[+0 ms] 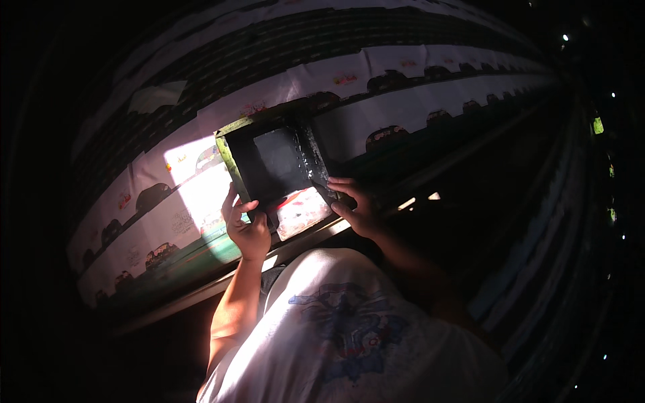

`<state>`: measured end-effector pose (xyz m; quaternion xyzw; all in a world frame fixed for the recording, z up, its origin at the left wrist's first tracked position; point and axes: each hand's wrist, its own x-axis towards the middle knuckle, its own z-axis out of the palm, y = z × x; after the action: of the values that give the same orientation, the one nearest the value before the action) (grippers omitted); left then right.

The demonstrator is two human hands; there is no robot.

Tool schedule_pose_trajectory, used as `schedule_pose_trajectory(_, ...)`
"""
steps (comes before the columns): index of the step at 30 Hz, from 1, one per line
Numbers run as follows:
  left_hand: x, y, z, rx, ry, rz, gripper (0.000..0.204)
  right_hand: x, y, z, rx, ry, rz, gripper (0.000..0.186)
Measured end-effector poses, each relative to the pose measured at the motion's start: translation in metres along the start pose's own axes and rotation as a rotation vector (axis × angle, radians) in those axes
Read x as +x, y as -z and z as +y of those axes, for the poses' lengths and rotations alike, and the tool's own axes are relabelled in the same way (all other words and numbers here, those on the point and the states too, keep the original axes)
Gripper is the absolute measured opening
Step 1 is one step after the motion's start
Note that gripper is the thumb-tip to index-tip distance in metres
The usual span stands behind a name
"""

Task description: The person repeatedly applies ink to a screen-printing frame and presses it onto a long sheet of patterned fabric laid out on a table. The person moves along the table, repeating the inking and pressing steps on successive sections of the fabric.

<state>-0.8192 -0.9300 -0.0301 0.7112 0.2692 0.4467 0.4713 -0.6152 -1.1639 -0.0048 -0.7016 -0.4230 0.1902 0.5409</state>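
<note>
A dark rectangular screen-printing frame [232,163] with worn, paint-marked edges stands tilted over the long cloth-covered table. My left hand [248,228] is closed on its lower left side, with the thumb toward the inside and fingers along the outer edge. On the lower right side my right hand [357,209] grips the other edge, its fingers bent over the rim. Within the frame is a grey, smooth panel [279,158]. A brightly lit white and red patch [304,213] shows at the near end; whether it belongs to the frame or the cloth I cannot tell.
White cloth [416,124] printed with rows of dark cars runs along the table, with a green band [181,258] near its front edge. A pale scrap [158,97] lies farther back at the left. Strong sunlight falls left of the frame; deep shadow hides much else.
</note>
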Motion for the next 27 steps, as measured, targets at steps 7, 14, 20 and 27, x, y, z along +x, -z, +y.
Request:
schedule_pose_trajectory(7, -0.011, -0.144, 0.006, -0.078, 0.069, 0.017, 0.027, -0.002, 0.122, 0.047, 0.045, -0.063, 0.015, 0.052)
schedule_pose_trajectory(14, -0.020, -0.195, 0.012, -0.084, 0.088, 0.025, 0.021, 0.010, 0.188, 0.072, 0.000, -0.017, -0.087, 0.051)
schedule_pose_trajectory(20, -0.024, -0.201, 0.018, -0.209, 0.205, 0.044, 0.024, 0.022, 0.179, 0.042, -0.400, 0.285, -0.142, 0.041)
schedule_pose_trajectory(27, -0.025, -0.199, -0.005, -0.363, 0.296, 0.092, 0.026, 0.041, 0.155, 0.017, -0.551, 0.444, -0.388, 0.054)
